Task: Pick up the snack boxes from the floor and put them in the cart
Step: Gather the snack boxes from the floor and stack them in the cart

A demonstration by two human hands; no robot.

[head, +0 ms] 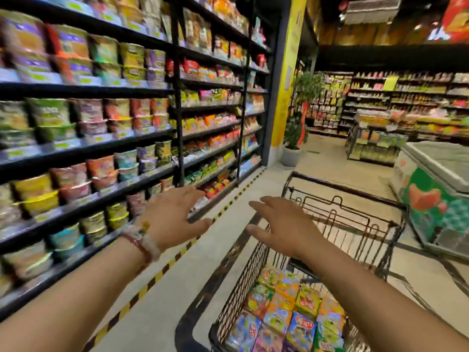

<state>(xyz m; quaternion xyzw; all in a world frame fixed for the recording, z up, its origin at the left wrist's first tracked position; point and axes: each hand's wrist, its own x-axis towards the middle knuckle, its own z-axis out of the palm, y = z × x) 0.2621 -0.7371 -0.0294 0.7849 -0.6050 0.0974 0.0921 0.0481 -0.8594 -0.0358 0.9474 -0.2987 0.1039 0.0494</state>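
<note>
Grey shop floor point(162, 295) beside shelves point(83, 153); left hand point(172, 219) and right hand point(284, 232) spread, empty.

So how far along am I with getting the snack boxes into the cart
Done: many colourful snack boxes already lie packed in the black wire cart. In hand: nothing; the left hand and right hand are both out in front with fingers spread and empty, the right above the cart. Left: no boxes show on the visible aisle floor, so the job looks nearly or fully finished.
</note>
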